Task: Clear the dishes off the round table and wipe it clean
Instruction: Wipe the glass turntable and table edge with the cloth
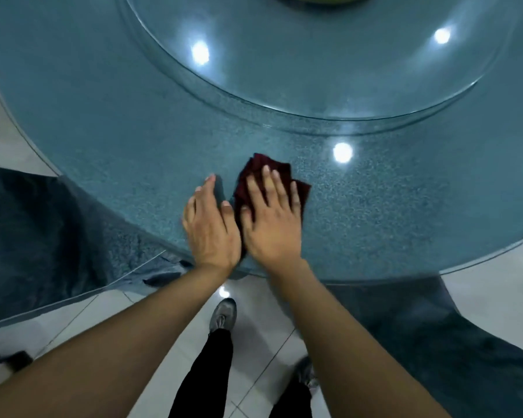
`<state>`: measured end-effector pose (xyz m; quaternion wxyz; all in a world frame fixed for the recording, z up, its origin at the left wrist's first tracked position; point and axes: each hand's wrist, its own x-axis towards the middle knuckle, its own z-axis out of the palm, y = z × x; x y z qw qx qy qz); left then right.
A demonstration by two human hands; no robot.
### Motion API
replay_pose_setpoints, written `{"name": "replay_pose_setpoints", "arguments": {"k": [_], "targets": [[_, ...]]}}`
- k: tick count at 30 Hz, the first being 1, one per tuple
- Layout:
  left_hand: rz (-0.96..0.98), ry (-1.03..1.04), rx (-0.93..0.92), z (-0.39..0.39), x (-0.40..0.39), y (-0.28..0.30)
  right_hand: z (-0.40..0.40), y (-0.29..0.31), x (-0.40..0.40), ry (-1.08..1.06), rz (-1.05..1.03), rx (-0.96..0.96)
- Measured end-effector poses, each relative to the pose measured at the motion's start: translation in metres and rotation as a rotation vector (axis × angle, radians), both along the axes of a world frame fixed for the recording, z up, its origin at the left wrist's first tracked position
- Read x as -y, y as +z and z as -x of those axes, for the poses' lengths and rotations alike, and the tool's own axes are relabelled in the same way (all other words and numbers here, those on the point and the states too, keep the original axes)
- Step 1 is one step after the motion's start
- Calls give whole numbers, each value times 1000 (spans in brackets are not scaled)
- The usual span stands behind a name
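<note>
Round table (109,122), blue-grey speckled top under glass, ceiling lights reflected in it. Raised glass turntable (314,55) at centre; something green at its far edge, cut off by the frame. Dark red cloth (254,173) lies near the table's near edge. Right hand (272,218) flat on the cloth, fingers straight and spread, pressing it down, not curled round it. Left hand (209,224) just beside, touching the right at the thumb side, fingers straight, on bare tabletop. Below: tiled floor (169,342), grey shoe (222,315), black trousers
</note>
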<state>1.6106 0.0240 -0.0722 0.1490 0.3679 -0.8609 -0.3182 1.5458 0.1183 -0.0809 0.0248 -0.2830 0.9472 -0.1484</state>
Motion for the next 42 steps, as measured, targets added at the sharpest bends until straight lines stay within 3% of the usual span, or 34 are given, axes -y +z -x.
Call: {"name": "replay_pose_setpoints", "arguments": {"k": [3,6,11,14,17,19,24,27,32,35,37,42], "targets": [[-47,15,-139,-7,45,11,-35,1,25,147,13,28],[166,-33,8,-8,110,9,-24,2,6,137,32,57],[386,-236,284,-3,175,-10,56,6,-96,-355,27,100],[407,-225,301,0,171,-15,100,15,-133,-564,-30,173],[417,-219,296,-1,168,-13,108,9,-113,-679,-130,106],[427,-209,289,1,167,-13,101,3,-63,-606,-115,34],[405,-204,287,1,166,-12,52,0,96,-85,-16,-9],[398,-203,282,2,166,-11,61,-2,81,47,-2,-12],[397,-199,288,3,166,-12,132,0,-50,-450,-106,-8],[399,-195,291,4,166,-13,139,8,-61,-706,-82,53],[400,-200,292,3,166,-13,110,11,-16,-630,-84,52],[404,-208,283,1,168,-14,-23,7,110,-1,-8,42]]}}
